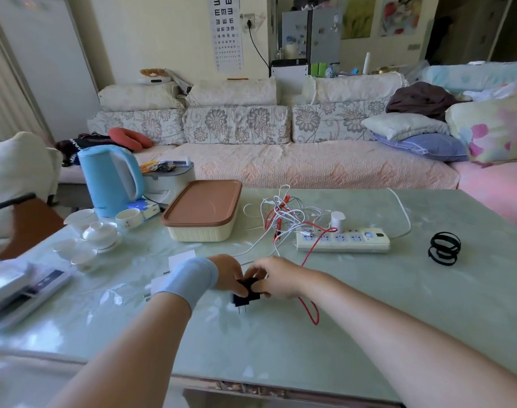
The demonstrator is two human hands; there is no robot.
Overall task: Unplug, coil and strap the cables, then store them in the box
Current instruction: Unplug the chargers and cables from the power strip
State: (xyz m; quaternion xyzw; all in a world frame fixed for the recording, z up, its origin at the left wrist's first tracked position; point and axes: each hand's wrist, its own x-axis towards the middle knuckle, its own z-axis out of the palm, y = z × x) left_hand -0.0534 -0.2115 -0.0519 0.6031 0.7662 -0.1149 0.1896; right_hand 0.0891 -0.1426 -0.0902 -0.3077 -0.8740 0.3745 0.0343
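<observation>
Left hand (229, 275) + right hand (276, 279): forearms converging, both pinching black plug (242, 298) | prongs point toward table (384, 304) near edge | red cable (310, 312) loops right

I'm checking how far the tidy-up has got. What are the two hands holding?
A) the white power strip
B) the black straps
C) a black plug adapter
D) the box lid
C: the left hand and right hand both grip the black plug adapter, prongs pointing down.

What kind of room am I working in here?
Most likely a home living room: a long floral sofa behind the table, and a blue kettle with teacups on it.
</observation>
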